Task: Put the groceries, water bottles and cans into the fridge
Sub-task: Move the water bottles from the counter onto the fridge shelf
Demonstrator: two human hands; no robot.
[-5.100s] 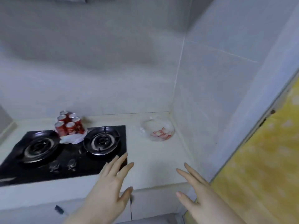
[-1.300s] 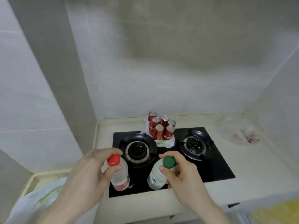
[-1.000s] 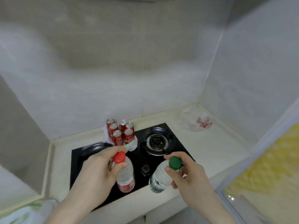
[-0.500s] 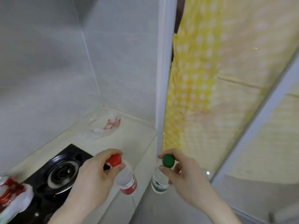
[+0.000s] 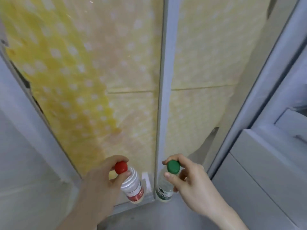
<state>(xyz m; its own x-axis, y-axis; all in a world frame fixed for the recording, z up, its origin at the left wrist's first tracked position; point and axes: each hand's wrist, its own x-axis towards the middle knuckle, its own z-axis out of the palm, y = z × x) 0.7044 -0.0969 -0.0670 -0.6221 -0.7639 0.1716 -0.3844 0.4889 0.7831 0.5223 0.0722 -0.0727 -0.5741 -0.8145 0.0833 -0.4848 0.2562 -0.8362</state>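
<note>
Red cap and green cap — two water bottles held before a yellow dotted glass door [image 5: 93,67].

The left hand [image 5: 99,181] pinches the red-capped bottle [image 5: 132,185] at its neck, fingers curled round it; the bottle hangs cap up, base tilted toward the door. The right hand [image 5: 187,178] pinches the green-capped bottle [image 5: 163,188] likewise — nearly upright, beside the grey door frame [image 5: 163,97].

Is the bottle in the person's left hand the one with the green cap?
No, the left hand grips the red-capped bottle by its neck, while the green-capped bottle is in the right hand.
</note>
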